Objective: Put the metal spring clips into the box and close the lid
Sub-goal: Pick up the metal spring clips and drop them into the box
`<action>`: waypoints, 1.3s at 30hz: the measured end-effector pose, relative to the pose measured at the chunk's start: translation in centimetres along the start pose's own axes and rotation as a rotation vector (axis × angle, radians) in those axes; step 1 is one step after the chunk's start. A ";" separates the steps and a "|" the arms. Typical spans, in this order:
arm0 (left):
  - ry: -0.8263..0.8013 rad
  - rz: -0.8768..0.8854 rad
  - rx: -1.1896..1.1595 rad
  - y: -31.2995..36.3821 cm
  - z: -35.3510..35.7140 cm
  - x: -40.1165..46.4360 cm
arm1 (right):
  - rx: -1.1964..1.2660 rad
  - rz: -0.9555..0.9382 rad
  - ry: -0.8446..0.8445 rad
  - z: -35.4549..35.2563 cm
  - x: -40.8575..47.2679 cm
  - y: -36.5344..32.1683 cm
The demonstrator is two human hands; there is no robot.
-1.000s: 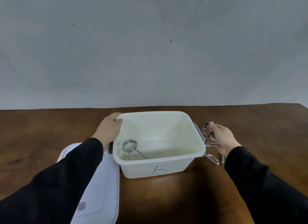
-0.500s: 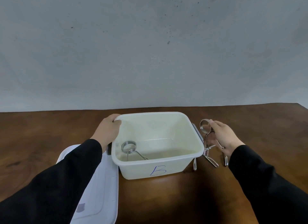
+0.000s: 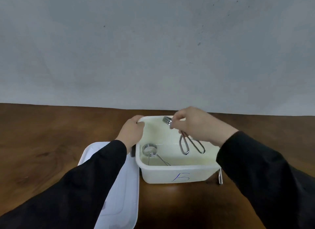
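A metal spring clip (image 3: 185, 140) hangs over the open white box (image 3: 177, 173), its coil pinched in the right hand (image 3: 196, 124) and its two looped handles dangling down inside — fingers closed tight on the coil. A second spring clip (image 3: 150, 151) lies on the box floor at the near left corner. The left hand (image 3: 132, 131) grips the box's far left rim. Another clip (image 3: 220, 176) shows partly beside the box's right wall. The lid (image 3: 122, 191) lies flat on the wooden table (image 3: 42, 152), just left of the box — partly under the left sleeve.
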State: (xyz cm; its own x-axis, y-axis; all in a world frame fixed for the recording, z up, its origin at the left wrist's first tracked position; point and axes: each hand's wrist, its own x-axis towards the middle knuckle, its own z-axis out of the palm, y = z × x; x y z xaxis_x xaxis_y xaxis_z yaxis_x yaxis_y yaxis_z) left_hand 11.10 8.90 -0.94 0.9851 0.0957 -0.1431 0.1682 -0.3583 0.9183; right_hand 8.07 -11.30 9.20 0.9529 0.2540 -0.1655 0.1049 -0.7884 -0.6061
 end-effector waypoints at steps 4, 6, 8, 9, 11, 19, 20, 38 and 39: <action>0.000 0.009 -0.024 -0.2 -0.1 0.1 | -0.325 -0.024 -0.157 6.6 3.7 -0.8; 0.005 0.010 -0.033 -0.3 -0.1 0.1 | -0.422 -0.025 -0.198 9.2 5.3 -0.4; 0.005 0.010 -0.019 -0.3 0.0 0.1 | -0.492 -0.035 -0.194 10.9 6.3 -0.3; 0.004 0.011 -0.009 -0.3 0.0 0.2 | -0.518 -0.042 -0.178 11.6 6.8 -0.3; 0.006 0.013 0.009 -0.5 0.2 0.4 | -0.548 -0.058 -0.145 12.5 7.4 -0.3; 0.010 0.015 0.053 -0.7 0.2 0.6 | -0.578 -0.067 -0.171 14.2 8.1 0.9; 0.011 0.013 0.057 -0.7 0.2 0.6 | -0.580 -0.073 -0.163 14.2 8.2 1.0; 0.020 0.004 0.050 -0.1 -0.3 -0.1 | 0.024 0.090 0.516 -1.9 3.6 7.3; 0.026 0.007 0.058 0.0 -0.2 -0.1 | 0.044 0.144 0.558 -3.2 2.9 9.1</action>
State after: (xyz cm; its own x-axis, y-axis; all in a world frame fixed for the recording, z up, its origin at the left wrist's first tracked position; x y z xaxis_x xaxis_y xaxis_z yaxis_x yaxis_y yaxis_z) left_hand 11.01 9.09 -0.90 0.9851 0.1164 -0.1265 0.1638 -0.4118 0.8964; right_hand 12.71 -19.48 5.69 0.9636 -0.1974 0.1801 -0.0371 -0.7663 -0.6414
